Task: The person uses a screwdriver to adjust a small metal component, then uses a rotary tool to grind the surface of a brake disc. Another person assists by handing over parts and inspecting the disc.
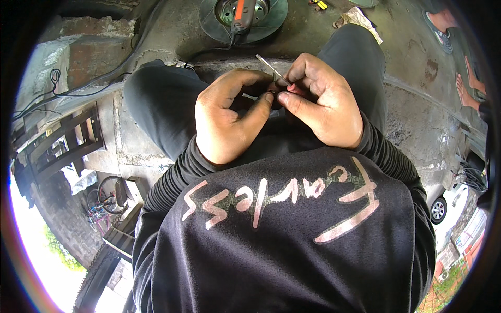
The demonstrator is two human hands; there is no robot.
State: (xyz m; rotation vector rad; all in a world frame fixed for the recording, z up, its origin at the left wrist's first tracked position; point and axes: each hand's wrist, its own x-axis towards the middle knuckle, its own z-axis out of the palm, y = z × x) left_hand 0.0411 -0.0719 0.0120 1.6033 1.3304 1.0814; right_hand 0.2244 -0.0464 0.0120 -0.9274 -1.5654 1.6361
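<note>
My right hand [330,104] is closed round a small screwdriver [272,69] with a red handle; its thin metal shaft points up and to the left. My left hand [227,117] is closed too, thumb and fingers pinched together against the fingertips of the right. Something small and dark reddish sits in that pinch, mostly covered by the fingers, and I cannot make out its kind. Both hands meet above my lap, between my knees.
Beyond my knees a corded power tool [243,18] lies on a round metal disc [213,27]. A crumpled cloth or paper [361,20] and a yellow-black object [319,5] are on the floor. Another person's bare feet [466,91] are at right, near a sandalled foot [441,32].
</note>
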